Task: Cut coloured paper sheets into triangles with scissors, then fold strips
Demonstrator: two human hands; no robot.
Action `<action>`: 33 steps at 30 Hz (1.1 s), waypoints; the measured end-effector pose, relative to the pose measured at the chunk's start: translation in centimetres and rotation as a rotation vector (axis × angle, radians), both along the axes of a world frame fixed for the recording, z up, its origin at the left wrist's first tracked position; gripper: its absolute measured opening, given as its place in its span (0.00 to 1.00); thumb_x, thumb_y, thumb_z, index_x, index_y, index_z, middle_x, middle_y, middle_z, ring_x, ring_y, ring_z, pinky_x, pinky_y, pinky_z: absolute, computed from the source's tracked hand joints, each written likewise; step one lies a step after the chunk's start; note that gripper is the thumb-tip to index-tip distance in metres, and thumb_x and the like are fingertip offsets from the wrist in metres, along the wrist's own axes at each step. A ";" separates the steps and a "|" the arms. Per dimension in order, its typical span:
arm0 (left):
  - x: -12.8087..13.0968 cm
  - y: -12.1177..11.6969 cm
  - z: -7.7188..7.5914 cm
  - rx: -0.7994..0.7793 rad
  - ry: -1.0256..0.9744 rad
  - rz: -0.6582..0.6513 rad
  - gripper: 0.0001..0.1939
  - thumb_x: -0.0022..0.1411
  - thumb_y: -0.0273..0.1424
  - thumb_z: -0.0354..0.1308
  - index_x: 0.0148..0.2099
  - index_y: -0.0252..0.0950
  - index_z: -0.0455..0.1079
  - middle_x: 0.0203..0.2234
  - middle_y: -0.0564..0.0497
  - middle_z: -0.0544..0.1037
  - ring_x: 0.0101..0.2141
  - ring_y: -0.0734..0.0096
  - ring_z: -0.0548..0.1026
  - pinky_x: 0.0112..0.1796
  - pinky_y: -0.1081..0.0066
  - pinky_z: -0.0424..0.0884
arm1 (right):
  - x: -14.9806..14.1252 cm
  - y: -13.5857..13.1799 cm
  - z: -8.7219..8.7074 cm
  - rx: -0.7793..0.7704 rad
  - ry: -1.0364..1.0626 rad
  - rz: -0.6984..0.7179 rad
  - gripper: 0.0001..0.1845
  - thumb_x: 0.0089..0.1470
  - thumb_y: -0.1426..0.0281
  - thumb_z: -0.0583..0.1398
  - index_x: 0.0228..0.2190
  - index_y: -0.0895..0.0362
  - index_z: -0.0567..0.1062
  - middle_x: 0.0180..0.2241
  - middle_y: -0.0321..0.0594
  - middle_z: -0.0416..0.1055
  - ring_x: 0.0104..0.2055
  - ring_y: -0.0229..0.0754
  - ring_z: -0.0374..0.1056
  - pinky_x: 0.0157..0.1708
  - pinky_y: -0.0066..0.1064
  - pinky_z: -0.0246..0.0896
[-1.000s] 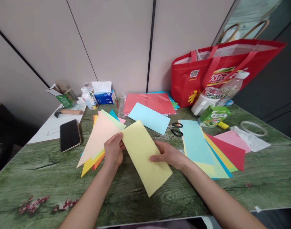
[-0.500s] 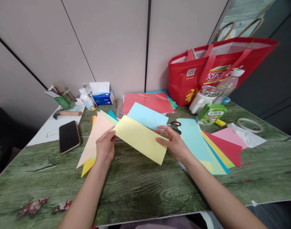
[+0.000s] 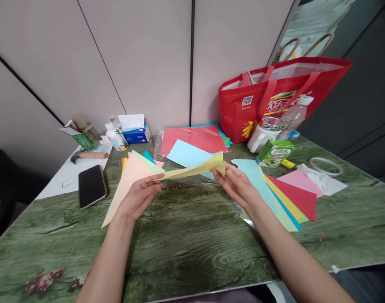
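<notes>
A yellow paper sheet (image 3: 195, 169) hangs nearly flat above the green wood-grain table (image 3: 186, 240), seen almost edge-on. My left hand (image 3: 138, 197) pinches its left end and my right hand (image 3: 235, 183) pinches its right end. Under my left hand lies a fan of paper triangles, a peach triangle (image 3: 129, 179) on top. By my right wrist a stack of coloured sheets spreads out, with a light blue strip (image 3: 255, 176) and a red triangle (image 3: 298, 195) showing. A light blue sheet (image 3: 188, 153) lies behind the yellow one.
A black phone (image 3: 90, 185) lies at the left. At the back stand a red shopping bag (image 3: 274, 101), red paper (image 3: 195, 139), a tissue box (image 3: 134, 132), a white bottle (image 3: 117, 136), a green carton (image 3: 272, 152) and a tape roll (image 3: 325, 165).
The yellow sheet was lifted and tipped from lying face-up at a slant to nearly level and edge-on. Both hands shifted to its ends. The scissors behind it are now hidden.
</notes>
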State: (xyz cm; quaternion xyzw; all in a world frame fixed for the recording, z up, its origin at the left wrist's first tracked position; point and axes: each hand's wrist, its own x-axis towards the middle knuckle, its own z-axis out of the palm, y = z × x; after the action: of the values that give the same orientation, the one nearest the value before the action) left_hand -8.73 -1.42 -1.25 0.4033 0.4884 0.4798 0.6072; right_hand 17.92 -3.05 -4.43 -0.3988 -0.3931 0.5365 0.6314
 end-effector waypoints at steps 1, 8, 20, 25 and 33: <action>0.1 -0.2 0.2 0.014 0.029 -0.019 0.21 0.33 0.23 0.68 0.37 0.29 0.77 0.24 0.46 0.78 0.28 0.70 0.73 0.31 0.72 0.68 | 0.2 0.0 -0.1 -0.003 -0.019 0.000 0.20 0.35 0.60 0.68 0.34 0.51 0.76 0.39 0.36 0.75 0.45 0.44 0.68 0.50 0.38 0.60; 1.2 -0.5 -0.1 0.225 0.216 0.132 0.08 0.36 0.30 0.69 0.25 0.35 0.77 0.18 0.51 0.75 0.21 0.74 0.68 0.24 0.75 0.65 | 0.4 0.1 -1.0 -0.065 -0.168 -0.100 0.12 0.34 0.65 0.69 0.25 0.54 0.78 0.32 0.37 0.77 0.38 0.47 0.70 0.41 0.38 0.64; 1.1 -0.5 -1.0 0.184 0.125 0.287 0.13 0.35 0.34 0.70 0.23 0.31 0.75 0.15 0.53 0.75 0.17 0.75 0.68 0.20 0.75 0.64 | -0.2 -0.7 0.1 -0.128 -0.155 0.168 0.21 0.37 0.67 0.68 0.37 0.54 0.73 0.34 0.39 0.78 0.34 0.47 0.74 0.32 0.36 0.68; 1.3 -0.5 -0.9 0.114 0.062 0.295 0.13 0.31 0.32 0.72 0.22 0.31 0.75 0.16 0.51 0.77 0.17 0.74 0.70 0.20 0.75 0.65 | -0.6 -0.7 -0.1 -0.144 -0.140 0.129 0.17 0.44 0.61 0.64 0.37 0.53 0.73 0.34 0.39 0.78 0.33 0.47 0.74 0.30 0.36 0.68; 1.4 -0.3 -1.0 0.136 -0.056 0.386 0.15 0.29 0.32 0.72 0.23 0.32 0.74 0.17 0.52 0.77 0.18 0.73 0.73 0.23 0.73 0.69 | -1.0 -0.7 -0.6 -0.180 -0.126 0.112 0.17 0.37 0.60 0.68 0.31 0.55 0.75 0.29 0.39 0.79 0.30 0.48 0.74 0.31 0.39 0.69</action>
State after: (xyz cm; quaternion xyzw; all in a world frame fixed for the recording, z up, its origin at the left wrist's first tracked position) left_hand -7.34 -1.68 -2.28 0.3286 0.5060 0.6301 0.4889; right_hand 16.93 -3.70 -5.07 -0.4640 -0.4041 0.5780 0.5361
